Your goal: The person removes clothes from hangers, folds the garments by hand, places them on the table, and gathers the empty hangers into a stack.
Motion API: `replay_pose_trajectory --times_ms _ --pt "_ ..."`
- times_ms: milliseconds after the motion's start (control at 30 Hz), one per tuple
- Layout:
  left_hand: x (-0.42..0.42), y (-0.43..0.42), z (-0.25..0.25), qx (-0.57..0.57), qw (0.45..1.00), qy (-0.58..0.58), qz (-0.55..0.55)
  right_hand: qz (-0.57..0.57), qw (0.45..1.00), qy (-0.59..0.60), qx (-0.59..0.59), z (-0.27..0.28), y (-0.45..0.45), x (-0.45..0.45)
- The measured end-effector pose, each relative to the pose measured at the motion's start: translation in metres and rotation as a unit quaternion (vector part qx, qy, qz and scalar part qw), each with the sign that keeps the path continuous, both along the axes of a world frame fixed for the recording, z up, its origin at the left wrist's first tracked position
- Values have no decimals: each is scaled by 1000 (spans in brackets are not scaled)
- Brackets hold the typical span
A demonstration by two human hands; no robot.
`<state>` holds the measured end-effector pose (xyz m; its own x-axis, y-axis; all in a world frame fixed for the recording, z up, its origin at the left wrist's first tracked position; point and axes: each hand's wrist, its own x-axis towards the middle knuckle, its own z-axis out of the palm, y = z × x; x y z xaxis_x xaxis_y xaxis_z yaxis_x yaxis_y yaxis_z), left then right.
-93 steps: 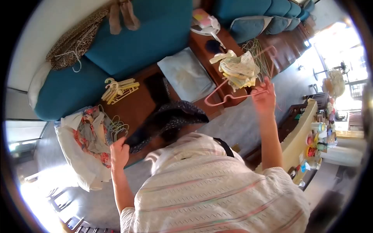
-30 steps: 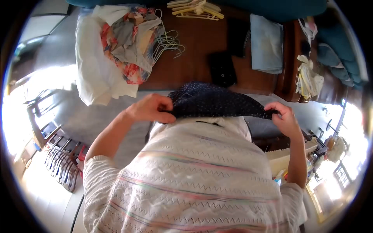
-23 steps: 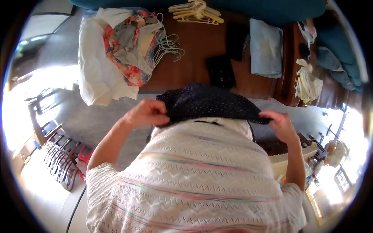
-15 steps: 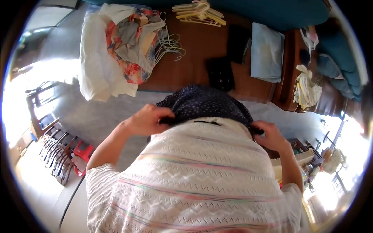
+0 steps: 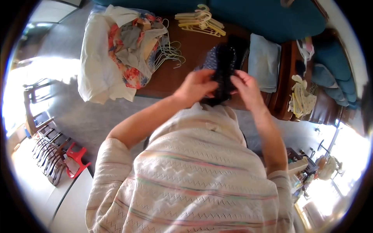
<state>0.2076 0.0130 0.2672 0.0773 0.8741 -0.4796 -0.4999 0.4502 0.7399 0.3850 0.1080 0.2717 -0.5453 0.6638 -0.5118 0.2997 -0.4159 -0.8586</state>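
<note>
Above the brown wooden bench, a dark spotted piece of clothing (image 5: pixel 210 59) is bunched and folded lengthwise, its black part (image 5: pixel 224 73) hanging between my hands. My left hand (image 5: pixel 197 86) pinches its near left side with bent fingers. On the opposite side, my right hand (image 5: pixel 246 87) grips the edge between thumb and fingers. Some of the cloth is blurred, and it covers black clothing lying beneath. Just right of it lies a folded light-blue cloth (image 5: pixel 264 61).
White and floral clothes (image 5: pixel 130 50) are heaped on the brown bench (image 5: pixel 159 86) at left, beside wire hangers (image 5: pixel 169 54). Yellow hangers (image 5: pixel 202 22) lie at the back. More hangers with cloth (image 5: pixel 300 97) sit at right. A red stool (image 5: pixel 76 160) and dark hangers (image 5: pixel 48 157) are lower left.
Both hands have moved forward from my waist and closer together over the bench. The dark spotted clothing, spread wide across my lap before, is now gathered narrow between them.
</note>
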Motion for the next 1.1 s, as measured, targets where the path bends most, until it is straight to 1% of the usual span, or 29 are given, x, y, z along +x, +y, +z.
replay_pose_trajectory --times_ms 33,67,100,167,200,233,267,333,400,433,500,533,567,600,633,667,700,733,800,833,900,967,1000,1033,1067,1100 --pt "13 1 -5 53 998 -6 -13 23 992 -24 122 -4 -9 -10" --pt "22 1 -9 106 994 -12 -28 43 968 -46 242 -5 -15 -15" --pt "26 1 -8 138 983 107 -56 46 973 -42 223 -2 -15 -15" --pt "12 5 -5 133 980 97 -109 53 981 -33 183 10 -11 -14" --pt "0 9 1 130 978 91 -136 86 974 -80 196 22 -7 -14" --pt "-22 16 28 215 836 484 -142 116 963 -128 207 38 -3 -15" --pt "-30 20 32 293 752 586 -74 147 949 -174 216 46 0 -14" --pt "-42 32 52 387 658 638 -99 167 934 -121 291 45 1 -10" --pt "-48 37 40 347 606 692 -183 206 901 -81 374 50 6 -8" --pt "-50 38 33 325 577 715 -224 210 900 -92 371 55 8 -5" --pt "-63 35 22 357 623 650 -248 215 898 -115 367 65 10 4" --pt "-66 35 24 373 645 614 -262 224 899 -134 351 66 9 13" --pt "-65 34 32 437 672 544 -246 233 901 -153 333 68 7 25" --pt "-58 25 39 468 679 510 -245 243 900 -171 317 69 5 37" --pt "-49 11 50 463 688 487 -277 266 897 -159 317 66 -1 54" --pt "-40 0 61 448 692 461 -329 322 881 -163 305 72 -7 61" --pt "-32 -7 68 419 708 426 -375 377 863 -166 292 82 -13 66" --pt "-26 -11 64 443 730 376 -361 431 841 -169 279 90 -13 67" --pt "-20 -12 67 439 745 335 -373 417 861 -124 264 110 -19 44" --pt "-20 -10 69 442 742 314 -395 409 870 -101 257 115 -24 32" --pt "-23 1 76 446 734 273 -433 418 883 -53 207 107 -31 18" --pt "-38 23 83 360 781 102 -500 421 890 -17 175 93 -38 16" --pt "-45 31 82 311 792 12 -525 420 886 -12 197 88 -43 18" --pt "-40 32 66 288 841 -117 -442 419 881 -7 220 85 -47 21" --pt "-39 40 53 302 854 -116 -407 418 876 -4 242 83 -49 22" --pt "-35 40 34 271 861 -44 -428 430 865 18 260 88 -46 16"
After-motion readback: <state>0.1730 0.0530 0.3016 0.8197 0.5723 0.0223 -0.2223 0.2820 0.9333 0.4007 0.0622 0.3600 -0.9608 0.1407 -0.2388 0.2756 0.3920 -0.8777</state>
